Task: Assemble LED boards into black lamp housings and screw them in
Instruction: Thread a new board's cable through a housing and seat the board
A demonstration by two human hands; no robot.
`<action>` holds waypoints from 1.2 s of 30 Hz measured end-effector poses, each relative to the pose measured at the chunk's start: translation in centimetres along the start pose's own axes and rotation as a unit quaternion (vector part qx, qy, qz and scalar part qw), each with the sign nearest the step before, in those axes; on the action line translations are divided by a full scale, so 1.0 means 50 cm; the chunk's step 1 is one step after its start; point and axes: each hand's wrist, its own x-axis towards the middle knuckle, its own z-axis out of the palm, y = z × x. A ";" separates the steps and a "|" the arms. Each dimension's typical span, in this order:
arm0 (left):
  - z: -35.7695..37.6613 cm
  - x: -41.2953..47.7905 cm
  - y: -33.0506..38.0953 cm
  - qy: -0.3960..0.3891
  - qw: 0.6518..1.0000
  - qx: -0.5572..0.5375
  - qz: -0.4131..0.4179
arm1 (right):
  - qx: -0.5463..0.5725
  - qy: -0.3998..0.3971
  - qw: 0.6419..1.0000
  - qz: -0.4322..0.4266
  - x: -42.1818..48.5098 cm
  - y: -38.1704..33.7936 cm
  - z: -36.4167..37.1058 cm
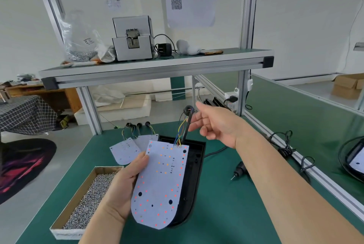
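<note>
My left hand (120, 190) grips the left edge of a white LED board (160, 182) dotted with red and orange LEDs, tilted up over a black lamp housing (194, 166) on the green bench. Coloured wires (180, 133) rise from the board's top edge beside a black cable ending in a ring grommet (188, 110). My right hand (214, 125) is raised by that cable; its fingers pinch the cable just below the grommet. Two more LED boards (126, 152) with wires lie behind, to the left.
A cardboard box of small screws (86, 200) sits at the front left. An electric screwdriver (239, 168) lies right of the housing, its cord trailing along the aluminium rail (295, 165). An overhead shelf (153, 66) carries a grey machine and bags.
</note>
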 end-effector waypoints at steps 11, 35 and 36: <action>-0.017 0.004 -0.006 -0.025 0.998 -0.054 -0.018 | -0.122 0.027 0.983 -0.136 -0.014 0.010 0.004; -0.007 0.009 0.001 -0.040 0.999 0.034 -0.002 | -0.377 0.053 0.889 -0.254 -0.059 0.051 0.045; -0.010 0.009 0.001 -0.035 0.999 0.032 0.000 | -0.366 0.032 0.900 -0.235 -0.059 0.051 0.042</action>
